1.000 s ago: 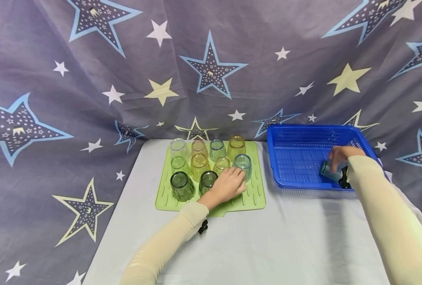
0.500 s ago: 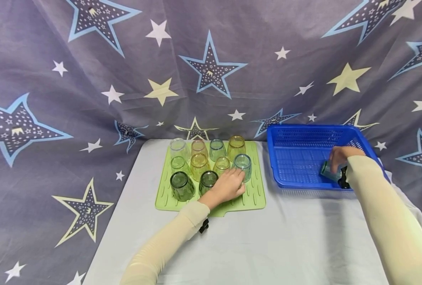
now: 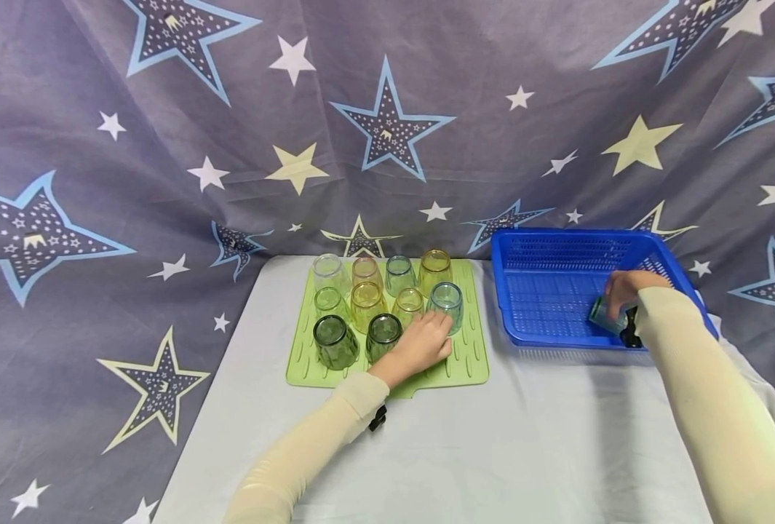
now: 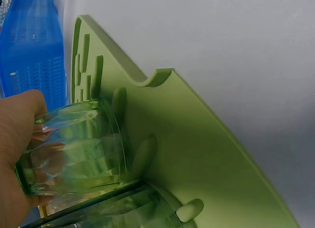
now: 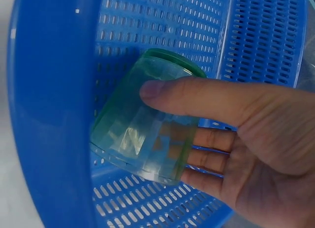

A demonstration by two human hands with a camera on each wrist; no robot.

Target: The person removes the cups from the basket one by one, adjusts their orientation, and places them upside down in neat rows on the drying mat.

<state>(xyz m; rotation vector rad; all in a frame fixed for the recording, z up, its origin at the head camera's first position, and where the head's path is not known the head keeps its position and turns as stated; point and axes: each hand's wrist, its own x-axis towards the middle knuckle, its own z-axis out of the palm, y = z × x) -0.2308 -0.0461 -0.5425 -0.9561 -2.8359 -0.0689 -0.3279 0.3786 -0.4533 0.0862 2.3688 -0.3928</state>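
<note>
My left hand [image 3: 421, 340] is over the front right of the green drying mat [image 3: 471, 367]. In the left wrist view, its fingers wrap a clear green-tinted glass [image 4: 81, 146] whose wide end is close to or on the mat; the head view hides this glass. A darker green glass [image 4: 125, 211] is right beside it. Inside the blue basket [image 3: 501, 306], my right hand [image 3: 628, 287] grips a teal glass [image 5: 140, 117] lying tilted near the front wall. The thumb presses along its side, and the other fingers go behind it.
Several upside-down glasses fill rows on the mat, among them a blue one [image 3: 446, 302] just behind my left hand and a dark green one [image 3: 335, 343] at the front left. The white table [image 3: 492, 451] extends in front. A star-patterned curtain [image 3: 387, 204] hangs behind.
The left hand and forearm have shifted very slightly to the right. My right hand stays in place with the teal glass in the basket.
</note>
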